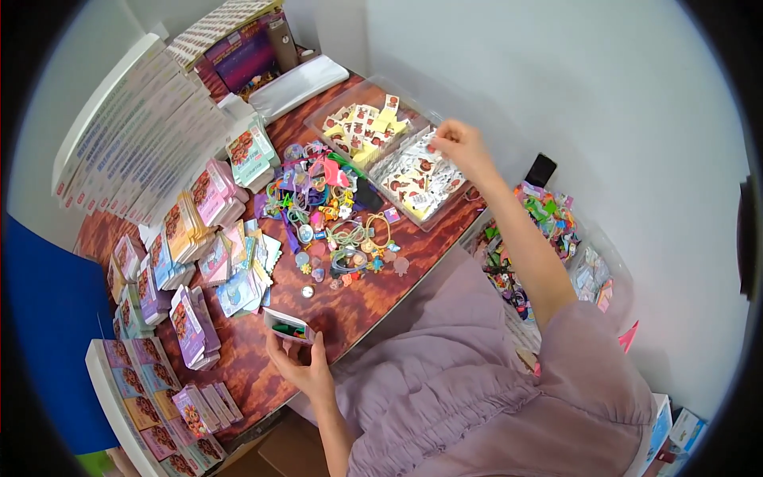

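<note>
- Head view: a person in a mauve, gathered garment [445, 374] works at a glossy red-brown marbled table [354, 306], 2 bare hands apart.
- At lower centre, the left hand [306, 367] is partly open, thumb and fingers gripping opposite sides of a small white-edged open box [290, 327]; green material shows inside it, near the table's front edge.
- At upper centre, the right hand [458, 146] is drawn nearly closed, thumb toward forefinger, above the far end of a clear plastic 2-section tray [450, 208]. Whether the fingertips hold or touch anything cannot be told.
- Silvery-white packets with reddish prints [417, 176] fill the tray's right section; yellow-and-white printed slips [366, 131] fill its left.
- Mid-frame, a tangled heap of multicoloured bands and trinkets [334, 191] spreads toward small flat charms, with a small round silvery piece [307, 292] just above the held box.
- At centre left, pastel scallop-edged cards [238, 292] lie beside stacks of flattened pastel printed cartons [184, 230].
- White overlapping printed sheets [135, 135] stand upper left.
- Right of centre, a black phone-like slab [540, 169] rests near a clear bin [618, 274] of colourful small pieces.
</note>
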### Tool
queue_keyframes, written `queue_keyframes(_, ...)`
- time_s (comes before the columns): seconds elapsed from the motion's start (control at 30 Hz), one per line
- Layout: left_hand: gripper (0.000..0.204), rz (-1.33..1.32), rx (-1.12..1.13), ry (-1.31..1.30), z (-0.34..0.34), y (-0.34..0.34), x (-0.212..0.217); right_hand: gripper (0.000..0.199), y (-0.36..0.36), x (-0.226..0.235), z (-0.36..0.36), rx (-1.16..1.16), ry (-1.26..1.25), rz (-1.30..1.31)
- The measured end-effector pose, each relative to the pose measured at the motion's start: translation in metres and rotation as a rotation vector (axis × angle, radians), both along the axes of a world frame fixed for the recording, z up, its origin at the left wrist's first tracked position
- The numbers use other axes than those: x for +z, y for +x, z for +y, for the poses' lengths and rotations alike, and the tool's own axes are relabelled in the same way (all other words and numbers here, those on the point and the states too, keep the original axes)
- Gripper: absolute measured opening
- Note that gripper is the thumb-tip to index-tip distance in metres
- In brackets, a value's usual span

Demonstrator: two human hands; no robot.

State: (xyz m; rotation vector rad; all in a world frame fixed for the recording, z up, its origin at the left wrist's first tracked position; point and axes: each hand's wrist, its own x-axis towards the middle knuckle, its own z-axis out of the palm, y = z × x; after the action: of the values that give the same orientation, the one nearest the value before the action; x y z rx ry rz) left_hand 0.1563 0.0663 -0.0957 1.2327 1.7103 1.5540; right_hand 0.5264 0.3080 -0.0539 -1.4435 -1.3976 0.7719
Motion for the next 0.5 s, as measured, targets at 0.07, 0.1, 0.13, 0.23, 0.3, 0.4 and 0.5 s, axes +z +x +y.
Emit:
queue_keyframes(0.07,0.07,0.0,0.003,0.002,-0.001,0.001,0.001,0.01,0.012,0.009,-0.007,0.008,-0.031,0.093)
queue_keyframes(0.1,0.07,-0.001,-0.001,0.003,-0.001,0.001,0.003,0.01,0.015,0.018,-0.012,0.017,-0.063,0.185)
queue_keyframes(0.13,0.07,-0.007,0.001,0.0,-0.001,0.001,0.005,0.01,0.019,0.023,-0.014,0.013,-0.061,0.185)
queue_keyframes(0.23,0.072,-0.016,0.008,0.001,-0.001,0.001,0.007,0.009,0.032,0.032,-0.017,-0.01,-0.093,0.056)
queue_keyframes(0.3,0.073,-0.018,0.013,0.007,-0.001,0.002,0.008,0.01,0.039,0.035,-0.017,0.061,-0.197,-0.04)
queue_keyframes(0.4,0.073,-0.024,0.026,0.006,-0.002,0.002,0.009,0.01,0.046,0.025,-0.012,0.084,-0.192,-0.042)
queue_keyframes(0.5,0.072,-0.074,0.015,-0.012,-0.002,0.001,0.008,0.018,0.052,0.018,-0.008,-0.01,-0.198,0.201)
